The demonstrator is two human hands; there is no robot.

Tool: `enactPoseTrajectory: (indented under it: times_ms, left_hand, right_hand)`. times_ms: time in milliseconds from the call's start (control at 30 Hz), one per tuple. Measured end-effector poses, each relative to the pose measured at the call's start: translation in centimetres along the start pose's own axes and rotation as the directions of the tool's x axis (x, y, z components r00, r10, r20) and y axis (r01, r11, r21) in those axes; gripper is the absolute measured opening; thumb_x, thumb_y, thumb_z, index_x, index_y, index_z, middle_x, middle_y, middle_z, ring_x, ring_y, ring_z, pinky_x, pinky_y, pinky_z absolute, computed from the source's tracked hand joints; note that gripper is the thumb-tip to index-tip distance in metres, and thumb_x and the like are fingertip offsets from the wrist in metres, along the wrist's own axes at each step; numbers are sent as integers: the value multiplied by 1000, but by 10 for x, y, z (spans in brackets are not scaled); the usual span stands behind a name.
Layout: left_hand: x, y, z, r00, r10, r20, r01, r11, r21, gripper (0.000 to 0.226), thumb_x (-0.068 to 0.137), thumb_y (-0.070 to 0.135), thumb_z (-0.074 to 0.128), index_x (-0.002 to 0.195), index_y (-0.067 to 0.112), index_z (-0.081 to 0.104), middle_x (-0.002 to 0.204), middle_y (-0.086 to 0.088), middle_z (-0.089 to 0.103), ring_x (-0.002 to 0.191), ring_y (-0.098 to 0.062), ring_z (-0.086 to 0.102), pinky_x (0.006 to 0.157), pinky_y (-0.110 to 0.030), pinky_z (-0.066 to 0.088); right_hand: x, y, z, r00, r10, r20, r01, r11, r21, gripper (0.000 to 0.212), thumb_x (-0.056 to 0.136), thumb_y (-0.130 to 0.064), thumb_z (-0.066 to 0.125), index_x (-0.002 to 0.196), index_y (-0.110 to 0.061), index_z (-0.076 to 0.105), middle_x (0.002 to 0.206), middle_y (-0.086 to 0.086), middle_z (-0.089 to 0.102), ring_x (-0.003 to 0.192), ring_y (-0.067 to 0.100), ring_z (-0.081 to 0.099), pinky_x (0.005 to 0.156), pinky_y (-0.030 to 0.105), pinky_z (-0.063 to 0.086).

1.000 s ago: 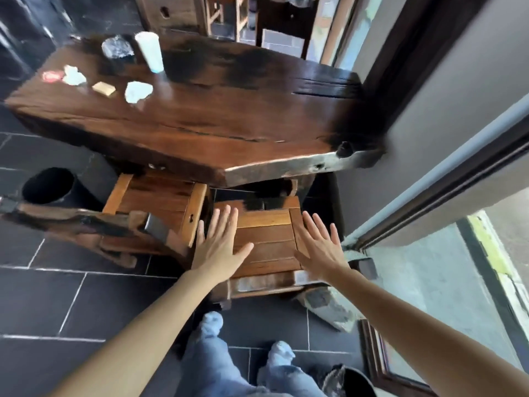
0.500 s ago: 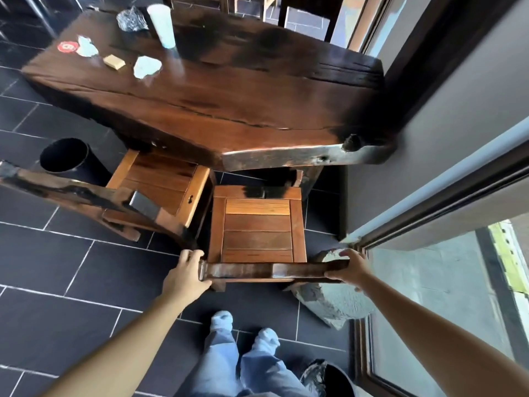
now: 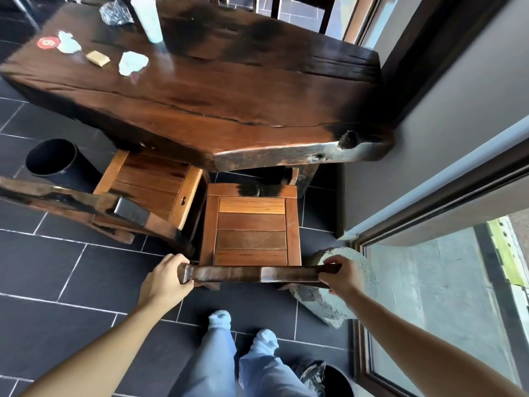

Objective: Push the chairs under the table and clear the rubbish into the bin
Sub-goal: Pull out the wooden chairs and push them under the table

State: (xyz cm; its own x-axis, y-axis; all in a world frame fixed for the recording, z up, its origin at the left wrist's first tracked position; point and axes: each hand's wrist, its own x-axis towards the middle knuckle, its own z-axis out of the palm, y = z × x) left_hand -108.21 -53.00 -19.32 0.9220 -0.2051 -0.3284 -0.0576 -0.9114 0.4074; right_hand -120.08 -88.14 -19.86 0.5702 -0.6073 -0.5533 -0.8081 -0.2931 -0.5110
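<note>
A slatted wooden chair (image 3: 252, 233) stands in front of me, its seat front just under the edge of the dark wooden table (image 3: 217, 90). My left hand (image 3: 164, 282) grips the left end of its top back rail and my right hand (image 3: 342, 277) grips the right end. A second chair (image 3: 151, 187) sits to the left, angled, half under the table. On the table's far left lie a white cup (image 3: 148, 18), crumpled paper pieces (image 3: 133, 63), a tan block (image 3: 98, 57), a red round piece (image 3: 47, 43) and a dark crumpled wrapper (image 3: 114, 13). A black bin (image 3: 54, 161) stands left of the table.
A grey wall and a sliding glass door frame (image 3: 429, 213) run along the right. A rough stone block (image 3: 337, 296) lies on the floor under my right hand. Another dark container (image 3: 335, 379) sits by my feet. More chairs stand beyond the table.
My hands left the chair's seat, where they lay flat, and closed on the ends of its back rail. The view rose and pulled back; the chair seems slightly further under the table.
</note>
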Motion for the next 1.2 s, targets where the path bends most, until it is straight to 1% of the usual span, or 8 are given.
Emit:
enactPoseTrajectory:
  times_ms: [200, 400, 600, 733, 867, 1033, 1133, 1200]
  left_hand:
    - [30, -12, -18, 1000, -3, -5, 3, 1000, 31, 31, 69, 24, 74, 95, 29, 59, 99, 8, 57, 85, -27, 63, 62, -32, 44]
    - [73, -22, -35, 999, 36, 25, -37, 998, 59, 33, 72, 26, 74, 100, 29, 58, 103, 7, 57, 90, -26, 63, 65, -34, 48]
    - [105, -26, -61, 988, 135, 74, -152, 924, 351, 41, 78, 43, 67, 115, 30, 55, 116, 10, 60, 97, -23, 67, 71, -32, 50]
    - [123, -32, -69, 978, 167, 123, -203, 887, 415, 47, 76, 50, 65, 118, 31, 54, 117, 12, 61, 97, -20, 67, 76, -32, 50]
    - [142, -38, -79, 963, 222, 153, -269, 812, 519, 51, 76, 59, 61, 120, 34, 54, 119, 15, 62, 98, -13, 65, 90, -32, 34]
    - [165, -38, -97, 940, 278, 198, -339, 707, 621, 52, 73, 59, 62, 118, 32, 60, 116, 14, 64, 125, -7, 45, 114, -46, 5]
    - [173, -39, -101, 945, 267, 187, -325, 729, 602, 50, 75, 57, 63, 118, 33, 59, 116, 13, 64, 121, -8, 51, 115, -46, 7]
    - [174, -42, -102, 945, 278, 174, -327, 770, 547, 49, 76, 55, 64, 119, 33, 56, 118, 13, 63, 116, -10, 55, 113, -40, 19]
  right_hand:
    - [5, -19, 17, 1000, -2, 12, 2, 999, 40, 33, 60, -11, 75, 89, -26, 70, 80, -5, 68, 74, 21, 69, 64, 45, 61]
    - [25, -50, 28, 999, 40, -3, -40, 998, 57, 32, 61, -14, 75, 84, -33, 67, 77, -7, 66, 73, 19, 69, 64, 43, 61]
    - [38, -72, 44, 999, 53, -13, -52, 996, 78, 34, 61, -12, 77, 89, -28, 69, 75, -10, 62, 75, 21, 68, 67, 44, 61]
    - [41, -76, 53, 997, 81, -12, -79, 989, 127, 36, 57, -13, 76, 78, -38, 61, 77, -8, 62, 74, 22, 68, 66, 48, 61]
    - [41, -86, 60, 997, 80, -9, -78, 982, 169, 34, 64, -7, 76, 84, -31, 62, 78, -8, 60, 70, 21, 66, 63, 48, 61]
    - [43, -102, 69, 995, 101, -10, -97, 977, 188, 33, 67, -8, 78, 90, -27, 65, 79, -7, 61, 68, 17, 66, 55, 42, 61]
    - [45, -110, 72, 994, 104, -12, -100, 977, 188, 32, 69, -9, 78, 93, -25, 66, 79, -8, 60, 69, 17, 66, 54, 41, 61]
    - [45, -113, 72, 995, 103, -16, -98, 980, 175, 32, 70, -9, 78, 95, -24, 66, 79, -9, 60, 69, 17, 66, 54, 40, 61]
